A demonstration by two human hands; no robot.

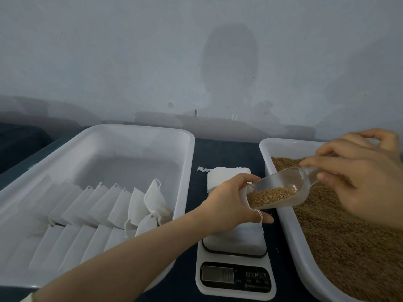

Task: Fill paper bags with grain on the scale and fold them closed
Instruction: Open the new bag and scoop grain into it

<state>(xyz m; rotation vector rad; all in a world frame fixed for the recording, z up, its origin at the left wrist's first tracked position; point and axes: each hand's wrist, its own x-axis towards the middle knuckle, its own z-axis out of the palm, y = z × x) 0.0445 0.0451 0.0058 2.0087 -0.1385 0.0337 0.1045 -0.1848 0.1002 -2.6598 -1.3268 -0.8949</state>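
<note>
Left forearm [130, 258]: bare, enters from the near edge, angled up and to the right.
Scale [235, 277]: white, just below the left hand [230, 201], on the dark tabletop [229, 149].
Scale writing: shows a power symbol, "M" and "T" to the right of the display [218, 274]; digits and small print under the buttons too blurred to read.
Left hand: curls round the mouth of the bag [239, 236], fingers on top and thumb underneath; holds it open round the tip of the scoop [283, 184].
Bag: white, directly under the left hand, rests on the scale's platform, with a drawstring [260, 214] looped beside the thumb.
Right hand [359, 175]: pinches the scoop's handle between thumb and forefinger, other fingers loosely spread above.
Scoop: clear plastic, spans the gap between both hands, tilts down towards the left hand, tip inside the bag's mouth.
Grain in scoop [270, 196]: golden-brown, gathered at the low end, just beside the left fingers.
Grain tray [290, 232]: white, beneath the right hand, holds a deep bed of loose grain [349, 247].
Spare bags [220, 177]: flat white stack on the tabletop, just beyond the left hand.
Left tray [135, 128]: white, off to the left of the left hand, partly under the forearm; holds two overlapping rows of white bags [98, 210].
Brands: none legible anywhere.
</note>
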